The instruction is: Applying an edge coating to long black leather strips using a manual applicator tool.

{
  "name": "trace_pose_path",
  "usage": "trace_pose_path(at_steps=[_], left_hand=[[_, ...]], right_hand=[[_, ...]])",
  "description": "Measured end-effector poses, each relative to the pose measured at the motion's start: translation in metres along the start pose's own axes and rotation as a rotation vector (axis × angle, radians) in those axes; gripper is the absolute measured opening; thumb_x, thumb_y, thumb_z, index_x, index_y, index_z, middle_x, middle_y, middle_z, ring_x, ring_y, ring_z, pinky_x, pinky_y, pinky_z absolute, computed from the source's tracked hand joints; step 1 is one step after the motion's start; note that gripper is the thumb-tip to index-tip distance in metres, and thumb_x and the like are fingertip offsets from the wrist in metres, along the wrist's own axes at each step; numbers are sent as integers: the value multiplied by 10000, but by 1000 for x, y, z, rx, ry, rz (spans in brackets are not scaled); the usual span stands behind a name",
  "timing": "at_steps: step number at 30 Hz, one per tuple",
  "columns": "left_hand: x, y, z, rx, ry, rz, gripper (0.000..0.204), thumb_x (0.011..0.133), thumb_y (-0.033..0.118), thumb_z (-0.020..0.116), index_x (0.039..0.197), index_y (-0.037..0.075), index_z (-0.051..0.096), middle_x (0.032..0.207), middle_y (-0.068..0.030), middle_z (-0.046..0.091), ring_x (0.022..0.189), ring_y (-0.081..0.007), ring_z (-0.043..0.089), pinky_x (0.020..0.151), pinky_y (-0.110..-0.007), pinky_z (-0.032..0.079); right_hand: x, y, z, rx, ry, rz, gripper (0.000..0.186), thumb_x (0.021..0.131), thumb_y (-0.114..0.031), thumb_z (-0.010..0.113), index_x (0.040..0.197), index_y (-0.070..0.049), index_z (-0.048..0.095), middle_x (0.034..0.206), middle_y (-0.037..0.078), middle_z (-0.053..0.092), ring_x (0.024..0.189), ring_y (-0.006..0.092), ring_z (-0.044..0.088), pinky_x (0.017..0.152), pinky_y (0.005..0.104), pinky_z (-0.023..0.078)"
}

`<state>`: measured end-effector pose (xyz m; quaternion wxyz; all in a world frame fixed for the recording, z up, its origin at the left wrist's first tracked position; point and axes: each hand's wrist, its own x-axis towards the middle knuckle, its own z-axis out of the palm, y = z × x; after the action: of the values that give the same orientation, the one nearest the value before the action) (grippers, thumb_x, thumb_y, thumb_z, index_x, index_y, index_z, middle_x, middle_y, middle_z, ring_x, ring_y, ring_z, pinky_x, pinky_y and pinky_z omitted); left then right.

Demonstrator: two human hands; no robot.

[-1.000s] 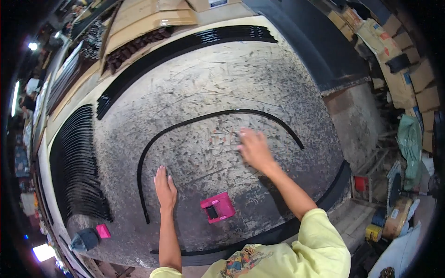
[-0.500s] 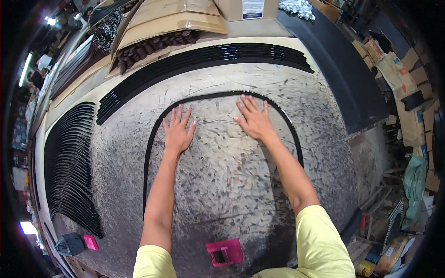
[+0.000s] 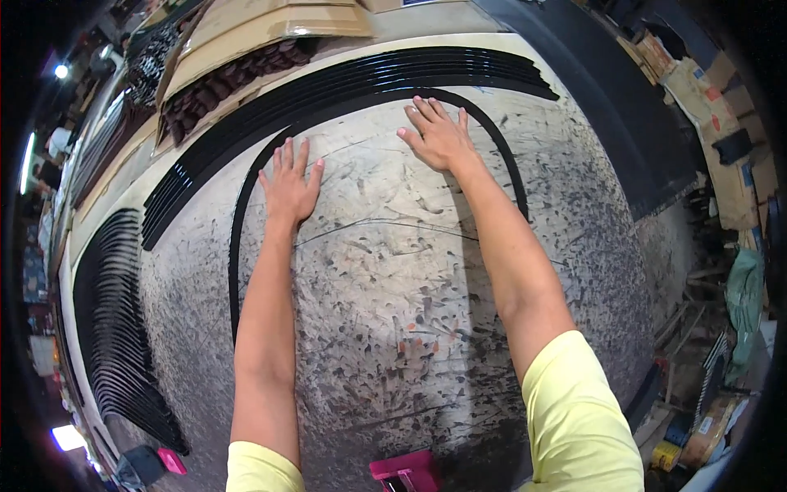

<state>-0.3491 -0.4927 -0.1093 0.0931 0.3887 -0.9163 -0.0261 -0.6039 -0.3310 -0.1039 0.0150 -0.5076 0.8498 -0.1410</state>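
Note:
A long, arched black strip [image 3: 507, 155] lies on the scuffed pale worktable [image 3: 393, 287], its top against the inner edge of a curved row of several black strips [image 3: 326, 93]. My left hand [image 3: 289, 182] lies with fingers spread at the upper left of the arch, fingertips near the strip. My right hand [image 3: 436, 136] is open at the top of the arch, its fingertips at the strip's inner edge. At the bottom edge sits a pink plastic object [image 3: 403, 470] with a black part, partly cut off.
Nested curved black strips [image 3: 115, 320] cover the table's left. Cardboard [image 3: 254, 25] over brown pieces lies behind, a dark sheet [image 3: 598, 139] at back right. A dark bundle [image 3: 139, 466] and pink piece [image 3: 172, 461] are at lower left; boxes [image 3: 725, 180] and a green sack [image 3: 742, 299] line the right.
Both hands have moved forward, away from me, and the arched strip has shifted with them up against the back row. Both hands' fingers are spread, as half a second ago.

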Motion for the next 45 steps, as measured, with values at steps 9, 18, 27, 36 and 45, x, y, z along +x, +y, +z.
trace_pose_path(at_steps=[9,18,27,36,45], left_hand=[[-3,3,-5,22,-12,-19,639,991,583,356,1542,259,336,1624,-89,245,1495,-311,221,1161,-643,131],[-6,3,-6,32,-22,-30,627,1000,573,360,1543,261,334,1622,-88,251,1497,-302,219,1158,-645,135],[-8,13,-12,-2,7,-77,622,999,547,407,1521,210,383,1604,-113,292,1480,-313,260,1159,-624,160],[-44,6,-5,-41,192,-179,588,997,444,474,1400,19,520,1479,-222,454,1395,-367,392,1144,-450,285],[-86,-8,-21,-10,159,-422,620,985,489,487,1439,66,489,1530,-201,394,1418,-361,356,1145,-543,249]], right_hand=[[-26,86,-28,-54,18,181,674,975,-616,342,1518,-217,378,1637,32,206,1513,270,157,1180,642,102],[-46,164,-47,-48,60,358,698,966,-639,336,1527,-224,364,1641,67,187,1515,306,136,1183,637,92],[-52,218,-54,196,431,552,702,921,-468,570,1465,-55,409,1540,143,396,1445,279,330,1195,511,190],[-50,236,-58,562,793,668,799,837,-330,718,1449,-19,310,1434,95,549,1359,270,463,1113,385,319],[-24,239,-50,451,628,795,794,845,-395,672,1443,15,349,1371,165,582,1336,309,479,1139,439,263]])
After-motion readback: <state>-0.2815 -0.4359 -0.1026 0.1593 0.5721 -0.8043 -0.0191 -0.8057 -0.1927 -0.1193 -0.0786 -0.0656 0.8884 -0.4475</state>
